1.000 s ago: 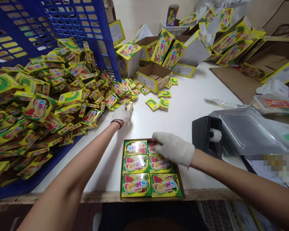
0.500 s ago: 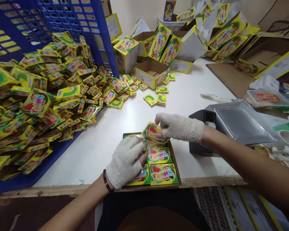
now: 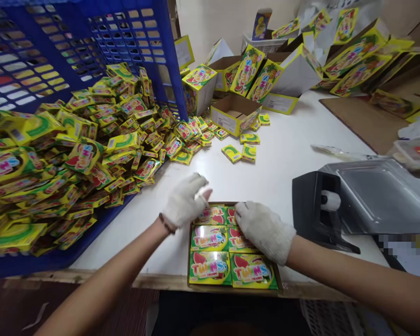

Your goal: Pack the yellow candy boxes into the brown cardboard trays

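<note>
A shallow brown carton [image 3: 279,285] at the table's front edge is packed with small yellow-green candy boxes [image 3: 210,268] marked with watermelon pictures. My right hand [image 3: 262,229], in a white knit glove, lies flat on the boxes at the carton's far right corner. My left hand [image 3: 185,201], also gloved, hovers at the carton's far left corner with its fingers spread and nothing in them. A dark band circles my left wrist.
A tipped blue crate [image 3: 91,42] on the left spills a heap of the same small boxes [image 3: 91,149] onto the white table [image 3: 283,154]. Open yellow cartons [image 3: 235,114] stand at the back. A black and grey machine [image 3: 357,200] sits right of the carton.
The left hand fetched a small box from the heap and the right hand laid it into the carton's far right corner. Now the left hand has lifted off to the carton's far left.
</note>
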Motion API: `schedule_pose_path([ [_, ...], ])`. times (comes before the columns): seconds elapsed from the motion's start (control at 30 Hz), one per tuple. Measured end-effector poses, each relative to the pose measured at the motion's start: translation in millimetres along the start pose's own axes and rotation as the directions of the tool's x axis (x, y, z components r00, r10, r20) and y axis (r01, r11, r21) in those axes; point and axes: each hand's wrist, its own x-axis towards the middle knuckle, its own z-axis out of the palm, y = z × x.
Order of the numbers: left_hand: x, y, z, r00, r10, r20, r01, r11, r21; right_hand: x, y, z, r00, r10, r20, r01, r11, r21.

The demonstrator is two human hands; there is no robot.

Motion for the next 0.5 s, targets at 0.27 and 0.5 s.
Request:
schedule_pose_path([
  [0.27, 113.8, -99.7, 34.5, 0.933, -0.355, 0.057, 0.331, 0.910, 0.249, 11.0, -12.3, 11.4, 0.997, -0.031, 0.074, 0.041, 0.990, -0.137],
  [0.5, 107.7, -111.2, 37.0, 0.937, -0.308, 0.165, 0.261, 0.930, 0.257, 4.9, -10.1, 22.2, 0.997, -0.078, 0.019, 0.079, 0.996, -0.037],
])
